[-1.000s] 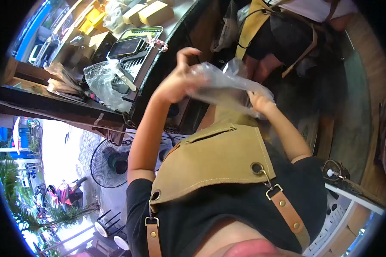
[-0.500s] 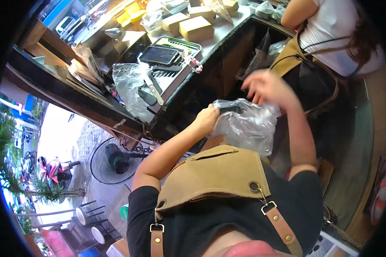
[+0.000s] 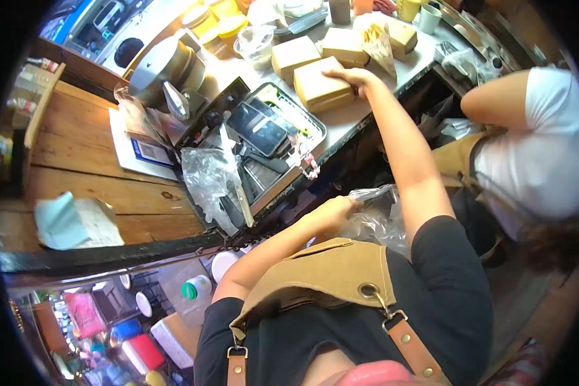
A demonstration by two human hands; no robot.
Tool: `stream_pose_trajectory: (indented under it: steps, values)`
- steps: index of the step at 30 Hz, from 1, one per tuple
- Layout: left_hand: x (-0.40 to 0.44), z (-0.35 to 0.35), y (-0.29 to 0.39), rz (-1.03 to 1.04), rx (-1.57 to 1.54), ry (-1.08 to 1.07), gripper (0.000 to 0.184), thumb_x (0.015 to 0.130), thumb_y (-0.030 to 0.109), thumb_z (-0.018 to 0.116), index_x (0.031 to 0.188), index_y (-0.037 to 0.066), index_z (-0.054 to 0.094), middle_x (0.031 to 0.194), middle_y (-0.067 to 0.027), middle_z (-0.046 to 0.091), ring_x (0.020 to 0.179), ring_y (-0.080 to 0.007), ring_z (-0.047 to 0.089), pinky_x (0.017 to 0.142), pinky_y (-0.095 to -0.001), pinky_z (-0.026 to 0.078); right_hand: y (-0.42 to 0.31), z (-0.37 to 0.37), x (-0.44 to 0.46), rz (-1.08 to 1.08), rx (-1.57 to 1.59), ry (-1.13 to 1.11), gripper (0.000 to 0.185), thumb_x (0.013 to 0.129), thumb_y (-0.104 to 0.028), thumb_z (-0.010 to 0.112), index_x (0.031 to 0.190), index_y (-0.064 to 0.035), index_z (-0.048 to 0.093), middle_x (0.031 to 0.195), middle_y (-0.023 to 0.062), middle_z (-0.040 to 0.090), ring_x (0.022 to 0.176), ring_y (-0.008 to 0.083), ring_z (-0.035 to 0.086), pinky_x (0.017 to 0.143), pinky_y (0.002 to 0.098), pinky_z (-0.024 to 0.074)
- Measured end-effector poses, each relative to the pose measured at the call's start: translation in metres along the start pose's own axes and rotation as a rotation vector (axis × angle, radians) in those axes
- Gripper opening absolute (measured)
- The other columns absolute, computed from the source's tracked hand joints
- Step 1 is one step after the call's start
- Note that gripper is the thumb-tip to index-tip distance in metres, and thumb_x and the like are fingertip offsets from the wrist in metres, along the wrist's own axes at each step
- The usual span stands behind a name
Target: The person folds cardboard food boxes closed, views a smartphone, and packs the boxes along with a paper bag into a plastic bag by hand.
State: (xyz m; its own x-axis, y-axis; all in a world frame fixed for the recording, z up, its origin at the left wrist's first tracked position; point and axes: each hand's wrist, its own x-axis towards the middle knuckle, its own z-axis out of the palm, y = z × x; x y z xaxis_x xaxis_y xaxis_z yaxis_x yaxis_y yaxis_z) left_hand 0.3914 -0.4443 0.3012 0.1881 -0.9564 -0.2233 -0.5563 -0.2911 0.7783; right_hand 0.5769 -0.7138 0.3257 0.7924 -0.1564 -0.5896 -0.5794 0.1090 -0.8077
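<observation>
My left hand (image 3: 334,213) is closed on the edge of a clear plastic bag (image 3: 383,215), held low in front of my apron. Stretched out over the counter, my right hand (image 3: 357,78) grips the near right corner of a brown cardboard food box (image 3: 321,87), its thumb on the lid and the other fingers down the side. That box rests on the counter, beside other closed boxes of the same kind, one to the left (image 3: 294,56) and one behind (image 3: 345,46). A paper cone of fries (image 3: 375,44) leans just beyond my right hand.
A tray (image 3: 315,132) left of the boxes holds a phone (image 3: 257,125). A knife (image 3: 243,202) and a crumpled plastic bag (image 3: 209,177) lie at the counter's near left. Close on my right stands another person in a white shirt (image 3: 527,135). Yellow tubs (image 3: 231,26) stand at the back.
My right hand has left the plastic bag and reached forward onto a cardboard box. My left hand keeps hold of the bag. The view has shifted, showing more of the counter.
</observation>
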Motion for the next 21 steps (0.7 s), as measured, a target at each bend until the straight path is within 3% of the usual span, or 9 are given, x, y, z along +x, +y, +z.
stream_pose_trajectory:
  steps: [4, 8, 11, 14, 16, 17, 18, 20, 21]
  values:
    - [0.017, -0.034, 0.036, -0.163, 0.091, 0.043, 0.053, 0.066, 0.022, 0.068, 0.115, 0.004, 0.057, 0.101, -0.0192, 0.061, 0.084, -0.0335, 0.063, 0.075, -0.0398, 0.051, -0.018, 0.004, -0.015, 0.074, -0.068, -0.032, 0.077, 0.062, -0.043, 0.081, 0.117, 0.0021, 0.052, 0.108, 0.0120, 0.061, 0.095, 0.0208, 0.061, 0.079, 0.0343, 0.0488]
    - [0.019, -0.075, 0.061, -0.213, 0.032, 0.061, 0.057, 0.062, 0.015, 0.070, 0.116, 0.004, 0.056, 0.112, -0.0201, 0.057, 0.104, -0.0338, 0.056, 0.090, -0.0387, 0.046, -0.007, -0.003, -0.014, 0.076, 0.163, -0.141, 0.064, 0.070, -0.031, 0.077, 0.116, 0.0036, 0.051, 0.105, 0.0125, 0.062, 0.092, 0.0208, 0.063, 0.082, 0.0377, 0.0523]
    - [0.017, -0.099, 0.055, -0.074, 0.001, 0.186, 0.061, 0.060, 0.016, 0.072, 0.117, 0.003, 0.055, 0.115, -0.0182, 0.057, 0.111, -0.0317, 0.052, 0.097, -0.0368, 0.040, -0.015, -0.011, -0.040, 0.057, 0.440, -0.251, 0.065, 0.069, -0.028, 0.077, 0.120, 0.0016, 0.048, 0.106, 0.0133, 0.062, 0.093, 0.0235, 0.063, 0.082, 0.0378, 0.0515]
    - [0.025, -0.140, 0.066, -0.114, -0.094, 0.078, 0.066, 0.061, 0.016, 0.072, 0.123, 0.005, 0.052, 0.118, -0.0164, 0.056, 0.112, -0.0290, 0.052, 0.099, -0.0347, 0.038, -0.063, -0.011, -0.097, 0.046, 0.530, -0.224, 0.065, 0.070, -0.032, 0.076, 0.120, -0.0031, 0.048, 0.111, 0.0145, 0.058, 0.100, 0.0270, 0.058, 0.081, 0.0448, 0.0509]
    - [0.036, -0.168, 0.073, -0.311, -0.114, -0.024, 0.069, 0.061, 0.015, 0.072, 0.126, 0.008, 0.050, 0.122, -0.0169, 0.055, 0.113, -0.0279, 0.052, 0.098, -0.0336, 0.039, -0.087, -0.014, -0.110, -0.020, 0.522, -0.299, 0.065, 0.069, -0.037, 0.076, 0.120, -0.0068, 0.049, 0.109, 0.0137, 0.056, 0.100, 0.0291, 0.056, 0.079, 0.0513, 0.0500]
    - [0.040, -0.183, 0.083, -0.380, -0.193, -0.007, 0.072, 0.060, 0.014, 0.073, 0.128, 0.009, 0.050, 0.123, -0.0171, 0.054, 0.112, -0.0262, 0.053, 0.096, -0.0332, 0.041, -0.103, -0.011, -0.122, -0.037, 0.527, -0.317, 0.065, 0.073, -0.043, 0.071, 0.122, -0.0088, 0.048, 0.112, 0.0131, 0.056, 0.100, 0.0279, 0.057, 0.081, 0.0531, 0.0486]
    - [0.052, -0.183, 0.060, -0.236, -0.231, 0.013, 0.073, 0.060, 0.015, 0.073, 0.129, 0.009, 0.048, 0.121, -0.0154, 0.056, 0.111, -0.0246, 0.053, 0.094, -0.0331, 0.043, -0.119, -0.005, -0.137, -0.071, 0.551, -0.338, 0.064, 0.073, -0.043, 0.071, 0.122, -0.0082, 0.048, 0.114, 0.0146, 0.055, 0.103, 0.0301, 0.056, 0.083, 0.0554, 0.0473]
    - [0.069, -0.207, 0.066, -0.272, -0.147, 0.047, 0.073, 0.064, 0.016, 0.073, 0.131, 0.007, 0.046, 0.118, -0.0157, 0.058, 0.102, -0.0224, 0.058, 0.086, -0.0321, 0.048, -0.150, 0.002, -0.160, -0.078, 0.578, -0.431, 0.066, 0.073, -0.044, 0.070, 0.123, -0.0081, 0.048, 0.116, 0.0156, 0.055, 0.106, 0.0324, 0.054, 0.086, 0.0580, 0.0454]
    - [0.078, -0.219, 0.066, -0.347, -0.301, 0.020, 0.072, 0.065, 0.015, 0.073, 0.131, 0.007, 0.045, 0.114, -0.0160, 0.059, 0.095, -0.0208, 0.061, 0.081, -0.0305, 0.050, -0.161, 0.006, -0.165, -0.084, 0.579, -0.424, 0.066, 0.073, -0.044, 0.070, 0.123, -0.0081, 0.048, 0.116, 0.0156, 0.055, 0.106, 0.0324, 0.054, 0.086, 0.0580, 0.0454]
